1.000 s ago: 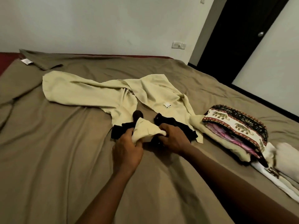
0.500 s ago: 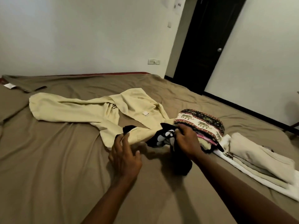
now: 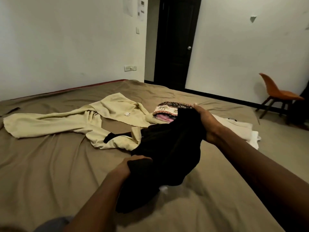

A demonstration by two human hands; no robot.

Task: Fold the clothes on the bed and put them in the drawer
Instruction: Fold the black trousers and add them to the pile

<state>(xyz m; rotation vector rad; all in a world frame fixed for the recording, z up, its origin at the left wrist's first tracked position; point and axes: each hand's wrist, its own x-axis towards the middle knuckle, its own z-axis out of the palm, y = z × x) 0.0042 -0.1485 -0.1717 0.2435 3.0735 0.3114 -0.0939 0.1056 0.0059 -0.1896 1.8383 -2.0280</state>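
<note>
Gripping black garment (image 3: 168,153), both hands; L hand (image 3: 132,163) fingers hidden in cloth.

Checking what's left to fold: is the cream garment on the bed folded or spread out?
Spread out: the cream garment lies rumpled across the bed, one long part stretched leftward.
</note>
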